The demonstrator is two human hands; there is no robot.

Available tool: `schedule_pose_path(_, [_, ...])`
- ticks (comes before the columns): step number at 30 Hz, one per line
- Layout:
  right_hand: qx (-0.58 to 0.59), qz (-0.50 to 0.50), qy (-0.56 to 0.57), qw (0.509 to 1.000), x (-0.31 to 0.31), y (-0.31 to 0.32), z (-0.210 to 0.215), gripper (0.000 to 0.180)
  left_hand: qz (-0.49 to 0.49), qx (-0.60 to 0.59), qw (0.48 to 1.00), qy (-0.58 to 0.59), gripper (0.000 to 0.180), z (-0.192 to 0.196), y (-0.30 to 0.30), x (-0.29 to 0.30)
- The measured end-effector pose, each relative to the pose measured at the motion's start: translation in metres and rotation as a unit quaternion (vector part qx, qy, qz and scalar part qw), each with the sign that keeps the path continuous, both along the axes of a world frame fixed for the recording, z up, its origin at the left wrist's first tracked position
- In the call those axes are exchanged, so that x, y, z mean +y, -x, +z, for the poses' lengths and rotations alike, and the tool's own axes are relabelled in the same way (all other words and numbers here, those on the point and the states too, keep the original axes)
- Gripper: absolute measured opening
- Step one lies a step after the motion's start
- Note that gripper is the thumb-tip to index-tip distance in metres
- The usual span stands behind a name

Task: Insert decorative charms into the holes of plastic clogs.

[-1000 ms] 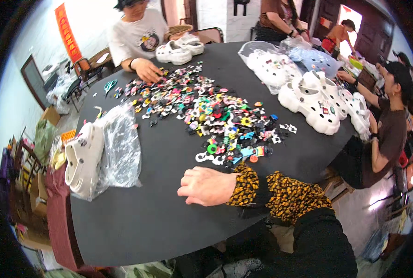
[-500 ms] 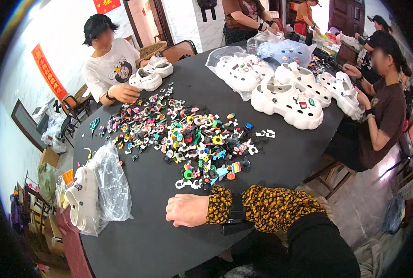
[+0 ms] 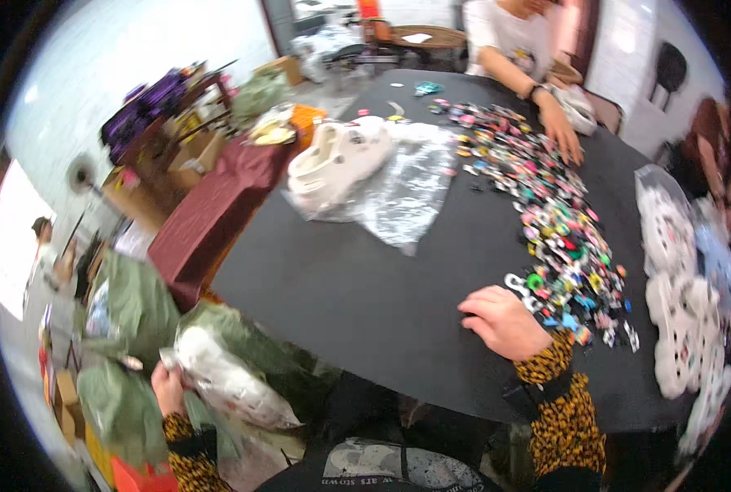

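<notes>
At the lower left, my left hand (image 3: pixel 169 389) grips the top of a clear plastic bag (image 3: pixel 234 377) with white clogs showing blurrily through it. The bag hangs beside green sacks, off the table's edge. My right hand (image 3: pixel 507 322) lies on the black table (image 3: pixel 341 287), fingers loosely bent and slightly apart, with nothing seen in it. Just beyond it spreads a long heap of small colourful shoe charms (image 3: pixel 566 238). Toward the far left of the table, an off-white clog (image 3: pixel 341 156) rests on a clear plastic bag (image 3: pixel 415 189).
Green sacks (image 3: pixel 132 303) crowd the floor at left, near a dark red cloth-covered bench (image 3: pixel 218 205) and cardboard boxes. Several white clogs (image 3: pixel 681 328) line the table's right side. Across the table, a co-worker's hand (image 3: pixel 558 131) reaches over the charms. Teal scissors (image 3: pixel 429 88) lie at the far edge.
My view has swung left and down. My left hand has come into view, holding the bagged clogs beside the table. My right hand still rests on the table near the charms.
</notes>
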State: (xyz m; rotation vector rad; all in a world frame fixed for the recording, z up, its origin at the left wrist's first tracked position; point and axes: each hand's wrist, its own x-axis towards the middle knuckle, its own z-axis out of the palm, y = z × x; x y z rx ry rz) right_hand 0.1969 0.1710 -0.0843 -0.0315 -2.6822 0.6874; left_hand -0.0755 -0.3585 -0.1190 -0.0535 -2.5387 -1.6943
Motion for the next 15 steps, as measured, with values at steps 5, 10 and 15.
schedule_pose_path(5, [0.008, 0.007, -0.007, 1.0, -0.008, 0.001, 0.008, 0.018, 0.036, 0.098, 0.991, -0.079, 0.012, 0.088, -0.025, 0.003])
schedule_pose_path(10, [0.013, 0.019, 0.0, 1.0, -0.009, 0.004, 0.007, 0.017, 0.044, 0.2, 0.97, -0.132, 0.016, 0.158, -0.024, 0.006])
schedule_pose_path(15, [0.012, 0.004, -0.003, 1.0, -0.007, -0.001, 0.009, 0.017, -0.038, 0.252, 0.958, -0.134, 0.024, 0.216, 0.001, 0.069])
